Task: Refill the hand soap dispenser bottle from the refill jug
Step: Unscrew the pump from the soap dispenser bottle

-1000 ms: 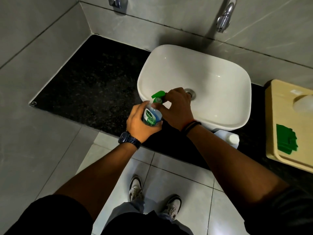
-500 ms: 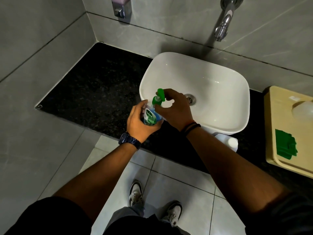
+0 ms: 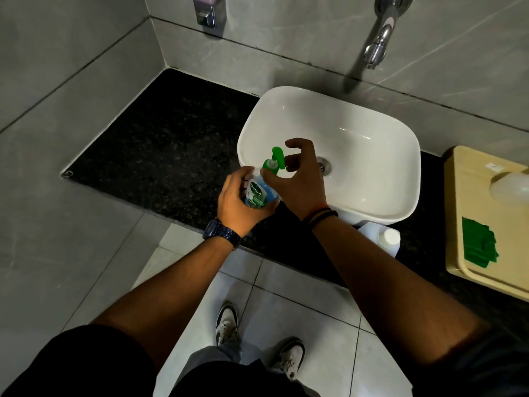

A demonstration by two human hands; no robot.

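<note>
Your left hand (image 3: 239, 204) wraps the soap dispenser bottle (image 3: 259, 193), holding it over the near left rim of the white basin (image 3: 372, 156). Your right hand (image 3: 297, 179) curls around the green pump (image 3: 274, 161), thumb at its collar, though the grip looks loose. The refill jug (image 3: 385, 239) stands capped on the black counter (image 3: 160, 144), partly hidden behind your right forearm.

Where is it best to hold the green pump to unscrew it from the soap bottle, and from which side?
Probably at the round collar at the base of the green pump, coming from the right, since the left hand wraps the soap bottle. The nozzle sticks out and would flex.
</note>
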